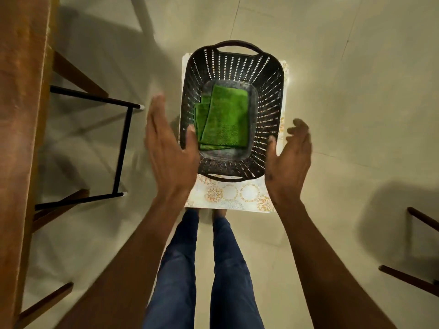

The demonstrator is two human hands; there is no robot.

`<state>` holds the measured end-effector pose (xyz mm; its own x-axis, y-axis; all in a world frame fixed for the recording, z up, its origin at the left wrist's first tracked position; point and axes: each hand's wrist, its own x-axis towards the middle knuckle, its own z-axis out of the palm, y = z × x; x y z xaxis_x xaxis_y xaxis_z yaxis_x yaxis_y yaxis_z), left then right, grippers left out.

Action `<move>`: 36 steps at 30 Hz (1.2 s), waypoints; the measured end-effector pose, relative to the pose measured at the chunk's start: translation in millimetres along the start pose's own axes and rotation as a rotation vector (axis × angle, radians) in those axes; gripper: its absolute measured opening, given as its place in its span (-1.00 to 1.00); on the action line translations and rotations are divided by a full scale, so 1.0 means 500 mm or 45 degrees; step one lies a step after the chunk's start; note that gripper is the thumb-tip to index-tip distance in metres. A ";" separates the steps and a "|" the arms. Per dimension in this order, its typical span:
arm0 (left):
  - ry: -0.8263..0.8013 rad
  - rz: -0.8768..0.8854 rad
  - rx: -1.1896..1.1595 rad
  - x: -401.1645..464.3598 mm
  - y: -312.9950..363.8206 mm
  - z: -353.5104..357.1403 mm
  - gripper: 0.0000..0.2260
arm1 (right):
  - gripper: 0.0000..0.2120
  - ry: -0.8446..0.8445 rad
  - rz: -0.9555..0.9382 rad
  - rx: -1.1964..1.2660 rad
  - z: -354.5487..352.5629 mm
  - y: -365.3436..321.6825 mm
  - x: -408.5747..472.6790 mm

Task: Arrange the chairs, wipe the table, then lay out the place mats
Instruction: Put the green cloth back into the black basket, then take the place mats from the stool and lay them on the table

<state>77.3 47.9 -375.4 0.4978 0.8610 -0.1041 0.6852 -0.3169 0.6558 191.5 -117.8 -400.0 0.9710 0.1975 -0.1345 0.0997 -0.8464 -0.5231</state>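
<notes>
Fetching supplies. Left hand [169,148] and right hand [291,155] spread empty beside basket [268,96] holding green cloth [224,119], atop place mats [232,194]. Next: grip basket sides, lift.

We look straight down at a dark slotted basket [231,110] sitting on the floor [344,91] atop a pale place mat [228,198] with orange floral rings. A folded green cloth [223,122] lies flat in the basket bottom. Our left hand [166,148] is spread open at the basket's left side, thumb over the rim; right hand [288,160] open at the right side, fingers loosely curled, thumb at the rim. Neither grips anything. Blue jeans [202,269] below. Wooden table [21,115] edge far left, black chair frame [121,148] beside it, another chair's legs [415,257] at right.
</notes>
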 end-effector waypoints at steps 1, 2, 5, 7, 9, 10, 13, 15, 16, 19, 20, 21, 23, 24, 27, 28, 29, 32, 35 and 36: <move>-0.026 -0.074 -0.035 0.001 -0.025 0.008 -0.38 | -0.56 -0.033 0.066 0.033 0.015 0.005 -0.007; -0.070 -0.099 -0.050 -0.001 -0.044 0.017 -0.41 | -0.60 -0.044 0.137 0.061 0.029 0.006 -0.012; -0.253 -0.038 -0.115 -0.019 -0.090 0.046 -0.53 | -0.69 0.016 0.253 0.143 0.061 0.008 -0.023; -0.339 -0.034 -0.205 -0.028 -0.101 0.055 -0.55 | -0.67 0.037 0.289 0.199 0.076 0.014 -0.030; -0.352 -0.072 -0.265 -0.031 -0.099 0.058 -0.55 | -0.66 0.045 0.348 0.232 0.091 0.023 -0.033; -0.347 -0.091 -0.281 -0.031 -0.098 0.059 -0.55 | -0.67 0.046 0.361 0.227 0.098 0.027 -0.033; -0.323 -0.103 -0.300 -0.036 -0.080 0.056 -0.55 | -0.73 0.045 0.351 0.248 0.108 0.045 -0.031; -0.317 -0.054 -0.338 -0.044 -0.060 0.054 -0.55 | -0.76 0.071 0.343 0.282 0.095 0.064 -0.029; -0.327 -0.021 -0.371 -0.049 -0.050 0.052 -0.55 | -0.76 0.098 0.349 0.292 0.084 0.077 -0.030; -0.325 -0.056 -0.435 -0.066 -0.056 0.051 -0.55 | -0.73 0.198 0.400 0.308 0.032 0.134 -0.036; -0.292 -0.135 -0.419 -0.069 -0.074 0.050 -0.55 | -0.71 0.231 0.421 0.291 0.014 0.160 -0.038; -0.245 -0.232 -0.380 -0.071 -0.095 0.048 -0.54 | -0.71 0.261 0.436 0.270 -0.004 0.184 -0.043; -0.206 -0.436 -0.260 -0.072 -0.144 0.045 -0.46 | -0.73 0.314 0.469 0.247 -0.033 0.232 -0.054; -0.252 -0.520 -0.188 -0.070 -0.164 0.044 -0.40 | -0.76 0.338 0.490 0.242 -0.044 0.252 -0.060; -0.454 -0.718 -0.132 -0.070 -0.182 0.046 -0.23 | -0.83 0.401 0.583 0.241 -0.066 0.296 -0.082; -0.497 -0.796 -0.187 -0.073 -0.182 0.049 -0.23 | -0.83 0.410 0.609 0.244 -0.070 0.307 -0.090; -0.533 -0.849 -0.241 -0.075 -0.182 0.052 -0.26 | -0.84 0.409 0.626 0.250 -0.073 0.316 -0.096; -0.518 -0.892 -0.198 -0.082 -0.198 0.065 -0.22 | -0.84 0.404 0.659 0.228 -0.080 0.332 -0.112; -0.446 -0.911 -0.077 -0.079 -0.190 0.068 -0.31 | -0.82 0.414 0.649 0.194 -0.084 0.345 -0.124; -0.420 -0.924 -0.067 -0.079 -0.182 0.064 -0.32 | -0.82 0.414 0.641 0.193 -0.086 0.348 -0.127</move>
<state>12.2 30.3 -454.9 0.0746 0.6803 -0.7291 0.8767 0.3037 0.3730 156.2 -298.7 -446.3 0.9098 -0.3888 -0.1449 -0.3966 -0.7120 -0.5794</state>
